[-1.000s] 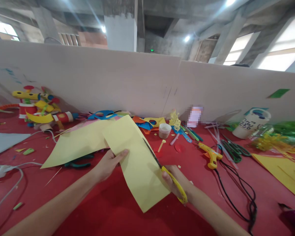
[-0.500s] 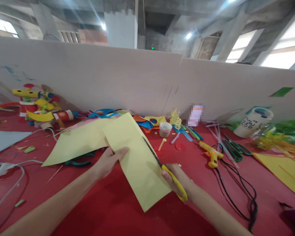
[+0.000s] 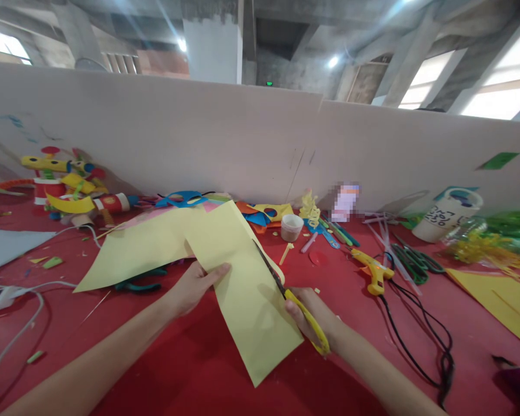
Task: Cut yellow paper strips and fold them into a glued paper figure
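My left hand (image 3: pixel 201 281) pinches the left edge of a pale yellow sheet of paper (image 3: pixel 242 294), thumb on top and fingers underneath. The sheet is held tilted above the red table. My right hand (image 3: pixel 309 312) grips yellow-handled scissors (image 3: pixel 314 326), whose dark blades lie along the sheet's right side, pointing up and to the left. A narrow strip of the paper curls up to the right of the blades. Another pale yellow sheet (image 3: pixel 143 248) lies behind my left hand, partly over a dark green-handled tool (image 3: pixel 141 287).
A yellow glue gun (image 3: pixel 372 271) with a black cord lies at right, near green-handled scissors (image 3: pixel 411 263). A small white cup (image 3: pixel 292 229) stands behind the sheet. Paper-cup figures (image 3: pixel 49 188) are at far left, a white cup (image 3: pixel 446 216) at far right. A white partition (image 3: pixel 199 138) borders the table.
The sheet has shifted slightly down and to the right with my left hand. The strip beside the blades now curls outward more. My right hand stays nearly in place.
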{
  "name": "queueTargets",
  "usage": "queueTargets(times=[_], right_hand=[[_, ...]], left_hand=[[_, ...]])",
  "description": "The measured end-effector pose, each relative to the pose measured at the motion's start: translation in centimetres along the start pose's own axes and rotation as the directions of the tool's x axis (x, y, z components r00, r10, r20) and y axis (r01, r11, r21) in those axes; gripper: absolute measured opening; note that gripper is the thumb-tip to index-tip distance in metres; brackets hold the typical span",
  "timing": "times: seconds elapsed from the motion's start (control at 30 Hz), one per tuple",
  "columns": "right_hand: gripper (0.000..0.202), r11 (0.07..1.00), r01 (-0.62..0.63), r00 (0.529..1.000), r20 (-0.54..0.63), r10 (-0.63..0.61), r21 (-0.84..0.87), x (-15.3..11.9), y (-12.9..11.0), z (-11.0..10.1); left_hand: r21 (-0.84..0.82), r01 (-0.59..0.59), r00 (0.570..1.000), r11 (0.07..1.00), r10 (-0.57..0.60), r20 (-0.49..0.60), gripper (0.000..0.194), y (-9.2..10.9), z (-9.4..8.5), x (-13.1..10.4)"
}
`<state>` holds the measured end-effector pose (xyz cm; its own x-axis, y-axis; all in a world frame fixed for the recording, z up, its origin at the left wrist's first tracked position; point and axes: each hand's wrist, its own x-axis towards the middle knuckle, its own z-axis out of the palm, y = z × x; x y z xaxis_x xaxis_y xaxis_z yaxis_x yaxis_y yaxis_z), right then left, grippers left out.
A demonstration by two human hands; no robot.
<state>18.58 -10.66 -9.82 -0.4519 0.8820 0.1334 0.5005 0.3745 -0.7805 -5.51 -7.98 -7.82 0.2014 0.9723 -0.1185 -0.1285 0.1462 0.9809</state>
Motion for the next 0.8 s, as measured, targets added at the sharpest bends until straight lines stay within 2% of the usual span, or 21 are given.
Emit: queueTargets(times=[0.23,0.5,0.67,0.8], right_hand=[[0.059,1.0,-0.006,1.0,-0.012,0.006,0.0,-0.02,0.56,0.16],[0.058,0.999,-0.016,0.999,-0.043,0.015,-0.032,0.07,0.15,0.13],[0.054,0.999,-0.013,1.0,-0.021,0.012,-0.044,0.08,0.11,-0.11],[0.054,1.0,-0.012,0.999,0.04,0.011,0.008,0.07,0.11,-0.11]], left_hand=[[-0.021,0.038,0.999,0.999,-0.038,0.0,0.043,0.45,0.24,-0.2],[-0.055,0.048,0.999,0.997,-0.047,0.013,0.037,0.79,0.29,-0.33],[-0.118,0.032,0.997,0.993,-0.04,-0.061,0.039,0.76,-0.05,-0.08],[-0.087,0.004,0.996,0.996,-0.011,-0.083,0.042,0.62,-0.06,0.2]])
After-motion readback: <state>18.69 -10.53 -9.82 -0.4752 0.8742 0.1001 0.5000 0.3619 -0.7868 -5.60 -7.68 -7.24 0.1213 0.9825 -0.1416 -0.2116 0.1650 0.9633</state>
